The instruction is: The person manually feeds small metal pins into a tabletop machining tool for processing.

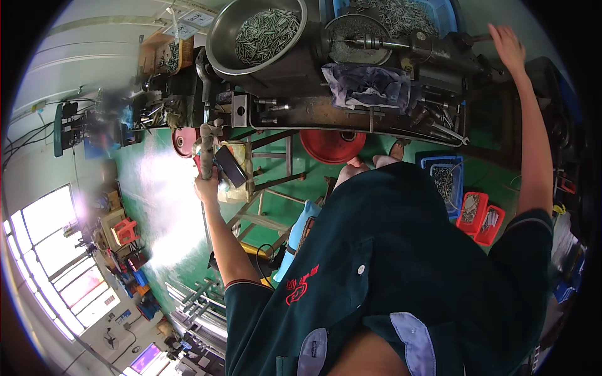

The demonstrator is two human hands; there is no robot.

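At the far left of the machine, my left hand (207, 178) is raised with its fingers in a grubby grey covering. The fingers bend at the lower end of a metal lever (205, 113); what lies inside them is hidden. At the upper right, my right hand (509, 50) is on the end of a short handle (481, 38) of the machine's cylindrical head (433, 47). A horizontal metal spindle (392, 44) reaches left from that head over a round pan of metal chips (357, 53). A stained cloth (367, 84) hangs in front.
A steel bowl (216, 47) of metal pins and a blue crate (445, 15) of similar parts stand behind. Wrenches (448, 131) lie in the machine's tray. On the green floor are a blue basket (458, 194), red bins (489, 225) and a red wheel (329, 144).
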